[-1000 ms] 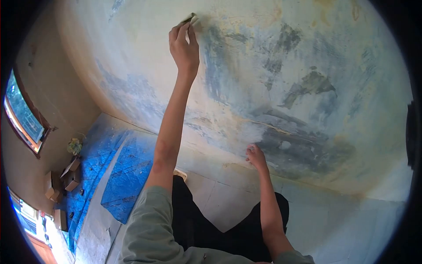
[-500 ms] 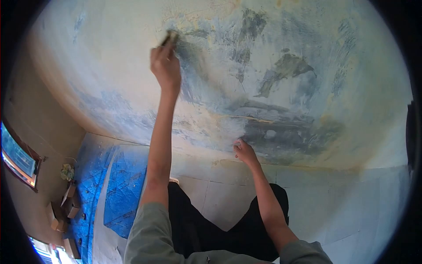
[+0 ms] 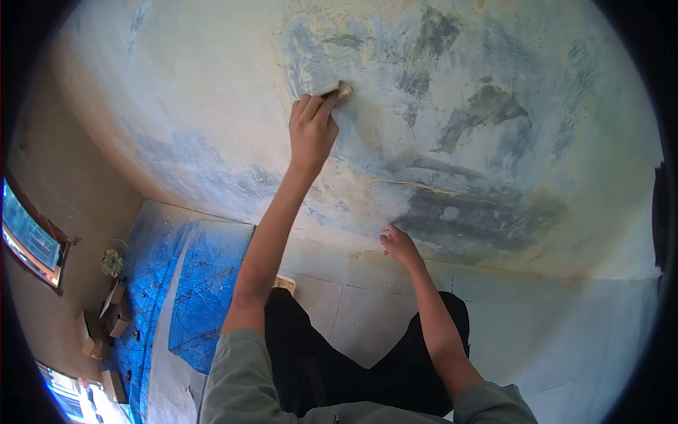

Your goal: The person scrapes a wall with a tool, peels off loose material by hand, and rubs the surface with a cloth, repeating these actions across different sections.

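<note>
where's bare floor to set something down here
Bare tiled floor lies to the right of the right hand, along the wall's foot. The blue tarp on the left is mostly open. Boxes crowd the far left under the window.

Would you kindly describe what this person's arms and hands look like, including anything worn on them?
Both arms wear grey-green sleeves pushed up above the elbows, leaving the forearms bare. The left hand and the right hand are bare too: no gloves, and no watch, rings or markings visible. The sleeves look like soft, loose plain fabric.
</note>
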`<action>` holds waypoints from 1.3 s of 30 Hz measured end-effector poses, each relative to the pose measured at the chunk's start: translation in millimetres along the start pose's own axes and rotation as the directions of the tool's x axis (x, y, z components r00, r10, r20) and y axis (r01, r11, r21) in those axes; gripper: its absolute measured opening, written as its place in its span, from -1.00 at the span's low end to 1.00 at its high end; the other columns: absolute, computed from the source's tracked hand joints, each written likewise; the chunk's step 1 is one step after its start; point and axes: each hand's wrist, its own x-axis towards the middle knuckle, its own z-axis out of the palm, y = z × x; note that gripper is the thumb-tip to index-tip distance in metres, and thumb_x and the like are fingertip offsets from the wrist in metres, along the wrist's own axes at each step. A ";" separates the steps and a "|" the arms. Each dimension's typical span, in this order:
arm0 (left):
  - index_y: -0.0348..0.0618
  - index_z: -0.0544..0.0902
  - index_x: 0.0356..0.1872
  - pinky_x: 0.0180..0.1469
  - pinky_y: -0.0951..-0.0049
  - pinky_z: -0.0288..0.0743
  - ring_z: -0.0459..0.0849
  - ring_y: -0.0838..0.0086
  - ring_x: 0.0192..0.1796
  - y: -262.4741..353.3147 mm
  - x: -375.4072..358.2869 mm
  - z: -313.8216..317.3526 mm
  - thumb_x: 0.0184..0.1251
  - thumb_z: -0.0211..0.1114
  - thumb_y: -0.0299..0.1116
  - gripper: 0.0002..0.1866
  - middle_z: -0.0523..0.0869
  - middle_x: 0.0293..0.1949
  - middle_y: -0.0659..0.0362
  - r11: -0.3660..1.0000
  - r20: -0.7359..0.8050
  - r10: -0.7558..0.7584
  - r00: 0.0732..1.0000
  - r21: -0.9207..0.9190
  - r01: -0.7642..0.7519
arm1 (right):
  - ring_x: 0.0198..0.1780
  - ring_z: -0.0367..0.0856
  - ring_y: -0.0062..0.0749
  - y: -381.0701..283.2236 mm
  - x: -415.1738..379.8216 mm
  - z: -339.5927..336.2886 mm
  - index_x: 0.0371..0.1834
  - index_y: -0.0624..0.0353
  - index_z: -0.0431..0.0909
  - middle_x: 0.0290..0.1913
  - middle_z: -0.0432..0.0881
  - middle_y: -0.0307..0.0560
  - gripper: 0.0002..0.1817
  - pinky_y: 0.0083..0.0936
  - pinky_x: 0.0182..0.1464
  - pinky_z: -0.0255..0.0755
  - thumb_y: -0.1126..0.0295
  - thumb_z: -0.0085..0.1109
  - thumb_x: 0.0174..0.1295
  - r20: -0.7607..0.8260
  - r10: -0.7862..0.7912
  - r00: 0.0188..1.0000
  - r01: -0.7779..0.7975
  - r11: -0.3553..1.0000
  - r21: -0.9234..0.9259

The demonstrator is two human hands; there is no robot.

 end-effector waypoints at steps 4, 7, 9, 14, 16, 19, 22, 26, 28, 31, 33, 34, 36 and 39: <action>-0.20 0.73 -0.36 -0.23 0.27 0.48 0.58 0.23 -0.29 -33.8 44.5 -25.4 -0.17 0.23 -0.74 -0.69 0.62 -0.42 0.10 0.981 -0.176 -0.158 0.972 0.086 0.175 | -0.29 0.72 -0.13 14.0 9.1 0.9 0.10 0.10 0.48 -0.32 0.72 0.02 -0.60 -0.26 -0.09 0.51 0.18 0.05 0.25 -0.087 -0.072 0.994 0.053 0.978 -0.199; -0.22 0.72 -0.36 -0.25 0.30 0.48 0.59 0.23 -0.32 -42.7 30.8 -14.1 -0.16 0.21 -0.77 -0.69 0.61 -0.43 0.08 0.989 -0.218 -0.146 0.965 0.002 0.151 | -0.34 0.72 -0.14 8.8 5.3 1.9 0.11 0.10 0.47 -0.29 0.71 0.03 -0.60 -0.24 -0.12 0.52 0.18 0.04 0.26 -0.031 -0.039 0.999 0.035 0.993 -0.117; -0.23 0.68 -0.38 -0.31 0.35 0.46 0.56 0.26 -0.38 -34.4 0.5 -11.5 -0.14 0.18 -0.79 -0.71 0.56 -0.48 0.07 0.986 -0.138 -0.168 0.976 -0.021 0.167 | -0.35 0.71 -0.12 1.1 4.3 6.4 0.12 0.09 0.47 -0.27 0.71 0.05 -0.59 -0.22 -0.12 0.52 0.17 0.04 0.26 0.035 -0.004 0.999 0.006 0.998 -0.059; -0.23 0.60 -0.47 -0.25 0.11 0.47 0.60 0.00 -0.27 19.4 -161.4 -14.0 0.05 0.20 -0.59 -0.96 0.59 -0.41 -0.06 0.842 0.438 -0.467 0.769 -0.048 0.538 | -0.39 0.71 -0.27 -8.8 2.6 8.5 0.10 0.14 0.48 -0.26 0.70 0.02 -0.63 -0.35 -0.27 0.54 0.20 0.07 0.32 -0.004 -0.180 0.984 0.180 0.984 0.005; -0.27 0.58 -0.49 -0.31 0.07 0.45 0.61 -0.04 -0.39 71.8 -223.6 -33.3 0.20 0.28 -0.42 -0.85 0.60 -0.48 -0.11 0.630 0.512 -0.675 0.531 0.026 0.776 | -0.39 0.71 -0.32 -29.6 -6.7 11.4 0.10 0.17 0.48 -0.28 0.70 -0.02 -0.63 -0.38 -0.29 0.54 0.19 0.07 0.35 -0.028 -0.166 0.986 0.169 0.976 0.140; -0.26 0.64 -0.42 -0.27 0.10 0.51 0.66 0.01 -0.34 131.0 -273.1 -69.9 0.21 0.29 -0.41 -0.88 0.65 -0.43 -0.05 0.432 0.626 -0.708 0.327 0.018 0.901 | -0.38 0.70 -0.36 -57.5 -12.5 19.2 0.10 0.20 0.47 -0.30 0.69 -0.06 -0.61 -0.41 -0.28 0.55 0.16 0.10 0.37 -0.018 -0.076 0.997 0.078 0.937 0.341; -0.25 0.67 -0.36 -0.25 0.10 0.52 0.66 0.00 -0.32 138.1 -266.8 -52.9 0.19 0.29 -0.45 -0.92 0.66 -0.39 -0.05 0.576 0.673 -0.601 0.431 -0.009 0.817 | -0.32 0.70 -0.33 -38.1 -11.5 32.3 0.05 0.22 0.50 -0.30 0.68 -0.04 -0.60 -0.43 -0.24 0.55 0.15 0.20 0.33 -0.016 -0.104 0.994 0.105 0.968 0.228; -0.23 0.70 -0.25 -0.22 0.13 0.53 0.65 0.01 -0.28 129.1 -253.9 -51.4 0.15 0.30 -0.47 -0.85 0.66 -0.35 -0.06 0.435 0.644 -0.647 0.409 -0.128 0.891 | -0.27 0.69 -0.32 -22.9 -13.6 33.3 -0.03 0.21 0.55 -0.27 0.68 0.00 -0.60 -0.44 -0.24 0.55 0.13 0.30 0.26 -0.449 -0.242 0.860 0.235 0.969 -0.072; -0.22 0.71 -0.21 -0.24 0.18 0.53 0.67 0.04 -0.31 127.8 -255.3 -47.6 0.13 0.32 -0.48 -0.82 0.67 -0.37 -0.05 0.378 0.631 -0.673 0.386 -0.155 0.913 | -0.26 0.69 -0.33 -40.0 -24.9 26.6 -0.06 0.22 0.56 -0.25 0.68 0.00 -0.61 -0.44 -0.24 0.56 0.13 0.32 0.24 -0.532 -0.203 0.822 0.135 0.977 -0.163; -0.22 0.72 -0.17 -0.25 0.27 0.56 0.70 0.14 -0.34 125.8 -249.2 -51.9 0.14 0.35 -0.48 -0.79 0.69 -0.36 -0.05 0.350 0.647 -0.662 0.379 -0.180 0.919 | -0.20 0.69 -0.41 -70.1 -48.0 24.9 0.00 0.26 0.52 -0.20 0.66 -0.08 -0.65 -0.45 -0.28 0.62 0.23 0.25 0.30 -0.209 0.246 0.946 -0.180 0.939 0.294; -0.23 0.72 -0.15 -0.24 0.33 0.59 0.72 0.20 -0.33 122.7 -247.5 -50.3 0.16 0.35 -0.48 -0.79 0.71 -0.34 -0.05 0.372 0.667 -0.629 0.399 -0.193 0.908 | -0.16 0.70 -0.38 -72.7 -53.6 30.9 0.00 0.28 0.51 -0.18 0.65 -0.07 -0.65 -0.42 -0.24 0.64 0.24 0.24 0.31 -0.244 0.197 0.949 -0.096 0.924 0.371; -0.25 0.72 -0.13 -0.22 0.37 0.61 0.74 0.28 -0.32 121.2 -250.0 -46.3 0.19 0.34 -0.49 -0.78 0.74 -0.31 -0.03 0.290 0.691 -0.618 0.375 -0.243 0.925 | -0.16 0.70 -0.38 -67.5 -51.7 32.4 0.00 0.28 0.51 -0.18 0.65 -0.07 -0.65 -0.42 -0.24 0.64 0.24 0.24 0.31 -0.249 0.205 0.947 -0.104 0.925 0.366; -0.26 0.71 -0.11 -0.20 0.41 0.64 0.76 0.35 -0.30 120.3 -253.1 -44.0 0.21 0.33 -0.51 -0.78 0.76 -0.28 -0.01 0.199 0.715 -0.602 0.355 -0.296 0.934 | -0.15 0.70 -0.37 -54.0 -42.3 34.0 -0.02 0.29 0.53 -0.19 0.66 -0.07 -0.66 -0.42 -0.25 0.65 0.24 0.20 0.33 -0.390 0.094 0.916 0.026 0.956 0.291; -0.23 0.68 0.00 -0.16 0.43 0.65 0.76 0.42 -0.26 116.4 -252.4 -40.8 0.19 0.35 -0.53 -0.69 0.78 -0.22 0.00 -0.039 0.791 -0.524 0.315 -0.392 0.919 | -0.17 0.70 -0.38 -45.5 -33.1 33.2 -0.02 0.30 0.54 -0.24 0.66 -0.08 -0.68 -0.46 -0.30 0.65 0.26 0.16 0.35 -0.484 0.079 0.872 0.030 0.976 0.214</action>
